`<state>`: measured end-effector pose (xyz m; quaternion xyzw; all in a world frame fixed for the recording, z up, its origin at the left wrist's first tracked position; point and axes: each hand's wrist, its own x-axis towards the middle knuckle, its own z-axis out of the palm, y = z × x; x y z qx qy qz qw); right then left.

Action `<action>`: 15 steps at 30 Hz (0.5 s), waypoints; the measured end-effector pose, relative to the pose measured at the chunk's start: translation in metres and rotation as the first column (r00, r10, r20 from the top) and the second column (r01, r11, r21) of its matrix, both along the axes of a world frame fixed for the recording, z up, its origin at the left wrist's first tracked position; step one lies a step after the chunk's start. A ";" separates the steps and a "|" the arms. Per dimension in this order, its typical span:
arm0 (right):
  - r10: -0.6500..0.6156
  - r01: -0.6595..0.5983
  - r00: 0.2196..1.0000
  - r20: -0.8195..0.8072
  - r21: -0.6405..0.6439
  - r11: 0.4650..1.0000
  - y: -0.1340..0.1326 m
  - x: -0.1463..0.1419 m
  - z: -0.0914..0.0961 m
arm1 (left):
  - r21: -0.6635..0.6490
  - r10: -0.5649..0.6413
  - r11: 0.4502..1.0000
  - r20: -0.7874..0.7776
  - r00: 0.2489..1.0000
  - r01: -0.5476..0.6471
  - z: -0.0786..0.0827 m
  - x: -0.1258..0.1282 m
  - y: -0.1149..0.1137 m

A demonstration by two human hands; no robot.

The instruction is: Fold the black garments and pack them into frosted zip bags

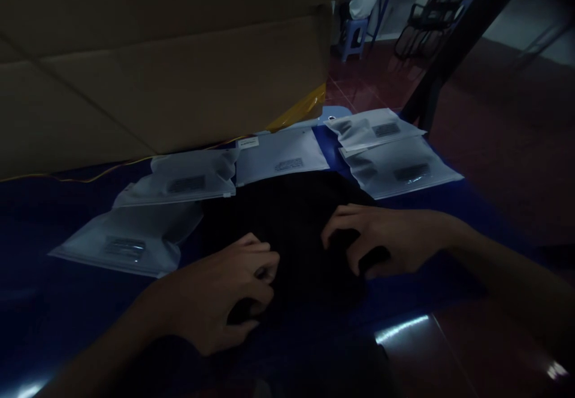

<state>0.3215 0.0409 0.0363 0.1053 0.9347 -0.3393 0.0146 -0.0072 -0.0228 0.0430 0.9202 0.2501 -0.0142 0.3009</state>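
A black garment (291,230) lies bunched on a dark blue table (54,302) in dim light. My left hand (224,296) rests on its near left part with fingers curled and pinching the cloth. My right hand (386,239) is on its right side, fingers bent down and gripping the fabric. Both hands press on the same piece of cloth, about a hand's width apart.
Several frosted plastic bags with labels lie around the garment: two at the left (130,242), one behind (281,155), two at the right (395,167). A big cardboard box (157,57) stands at the back. A person in white sits far off beside a blue stool (353,36).
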 end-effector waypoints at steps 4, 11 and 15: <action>-0.013 0.010 0.999 -0.030 -0.098 0.995 0.004 0.002 0.003 | -0.061 -0.022 0.998 0.080 0.997 0.027 -0.002 -0.004 0.003; -0.102 0.052 0.991 -0.088 -0.447 0.893 0.006 0.004 0.008 | -0.418 0.061 0.907 0.251 0.966 0.052 0.008 -0.018 0.014; -0.241 0.164 0.967 -0.076 -0.536 0.828 0.007 0.010 0.010 | -0.389 0.158 0.921 0.349 0.924 -0.010 0.004 -0.026 0.025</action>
